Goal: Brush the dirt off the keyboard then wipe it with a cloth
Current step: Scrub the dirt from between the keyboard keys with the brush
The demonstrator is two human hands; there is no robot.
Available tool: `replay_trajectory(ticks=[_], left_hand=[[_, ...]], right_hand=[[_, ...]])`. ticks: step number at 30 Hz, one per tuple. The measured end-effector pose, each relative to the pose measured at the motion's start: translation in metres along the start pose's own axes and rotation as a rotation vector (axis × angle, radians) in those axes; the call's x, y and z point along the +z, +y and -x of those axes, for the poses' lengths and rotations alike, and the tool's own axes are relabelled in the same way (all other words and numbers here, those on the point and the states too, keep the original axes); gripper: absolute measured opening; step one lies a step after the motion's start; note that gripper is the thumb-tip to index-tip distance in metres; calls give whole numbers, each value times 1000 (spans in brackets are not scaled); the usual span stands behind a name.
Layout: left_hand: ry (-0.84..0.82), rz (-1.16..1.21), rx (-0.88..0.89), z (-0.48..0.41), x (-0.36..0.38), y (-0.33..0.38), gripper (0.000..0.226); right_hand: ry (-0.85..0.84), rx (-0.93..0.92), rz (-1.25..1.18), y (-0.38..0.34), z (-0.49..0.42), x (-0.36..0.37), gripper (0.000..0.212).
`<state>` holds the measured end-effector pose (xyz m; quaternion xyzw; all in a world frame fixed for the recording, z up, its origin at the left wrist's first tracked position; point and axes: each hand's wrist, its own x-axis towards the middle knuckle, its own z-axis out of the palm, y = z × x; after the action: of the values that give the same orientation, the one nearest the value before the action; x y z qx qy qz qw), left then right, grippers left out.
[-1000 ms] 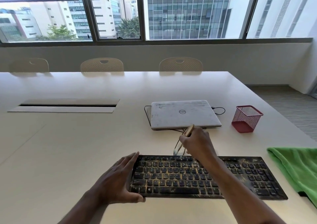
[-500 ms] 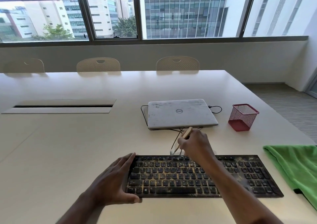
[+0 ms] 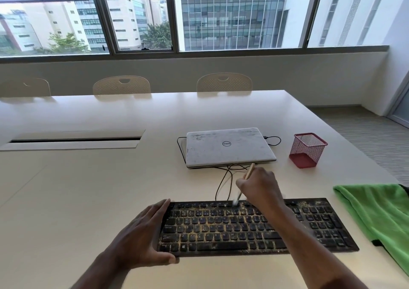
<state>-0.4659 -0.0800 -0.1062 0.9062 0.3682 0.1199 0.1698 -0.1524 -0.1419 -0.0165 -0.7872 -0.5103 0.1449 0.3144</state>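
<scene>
A black keyboard (image 3: 243, 226) speckled with yellowish dirt lies on the white table (image 3: 88, 200) in front of me. My left hand (image 3: 141, 238) clasps the keyboard's left end, thumb on the near edge and fingers along the side. My right hand (image 3: 259, 187) holds a thin brush with a wooden handle (image 3: 249, 171); its blurred bristle tip touches the top key row near the middle. My right forearm crosses over the keyboard's right half. A green cloth (image 3: 380, 218) lies on the table just right of the keyboard.
A shut white laptop (image 3: 228, 147) with black cables sits behind the keyboard. A red mesh pen cup (image 3: 307, 150) stands to its right. A cable hatch (image 3: 73, 139) is set in the table at left. Three chairs stand along the far edge.
My right hand has moved the brush slightly right along the keyboard's top row, with the tip now on the keys. My left hand keeps its hold on the keyboard's left end.
</scene>
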Motion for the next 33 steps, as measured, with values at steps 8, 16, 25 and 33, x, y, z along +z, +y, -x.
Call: replay_trajectory(ticks=[8,16,25,33], left_hand=[[-13,-4,6,-1,0,-1,141],[-8,2,7,0,-1,-2,141],[-3,8,11,-2,0,-2,141],[5,25,18,-2,1,-6,139]], right_hand=[[-48,-50,-103,-2,1,-6,17],[29,-21,-60,3,-1,-11,23],[52,19,65,13,-4,-17,29],[31,-15,98,17,-4,-18,23]])
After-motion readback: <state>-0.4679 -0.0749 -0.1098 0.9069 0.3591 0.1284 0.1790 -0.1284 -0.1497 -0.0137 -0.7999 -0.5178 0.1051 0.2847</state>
